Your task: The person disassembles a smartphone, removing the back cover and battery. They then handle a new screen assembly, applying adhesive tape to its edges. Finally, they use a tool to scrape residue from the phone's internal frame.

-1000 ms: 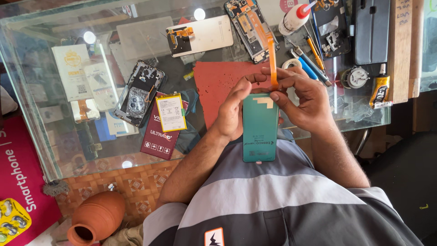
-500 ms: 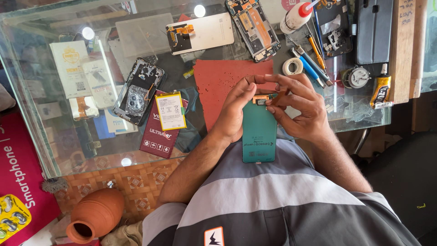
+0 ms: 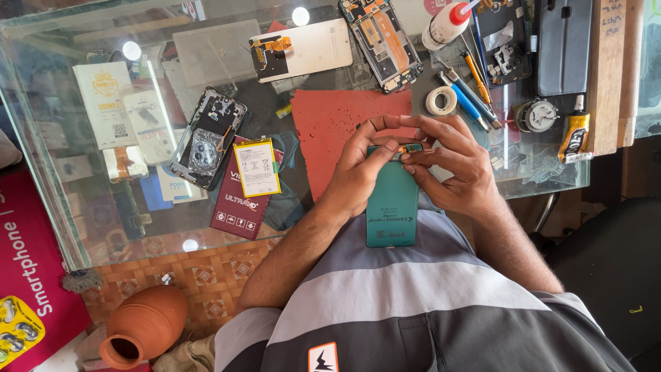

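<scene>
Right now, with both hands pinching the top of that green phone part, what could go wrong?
1. The green panel hangs past the glass table edge, over the lap, held only at its top by the left hand and right hand; it might slip.
2. The fingers press a small orange strip at its top edge; that could tear.
3. A roll of tape and pens lie close by and could get knocked.

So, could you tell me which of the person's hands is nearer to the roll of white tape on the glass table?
Right. The right hand lies just below the roll of white tape, at the teal panel's top edge; the left hand grips that panel farther left.
</scene>
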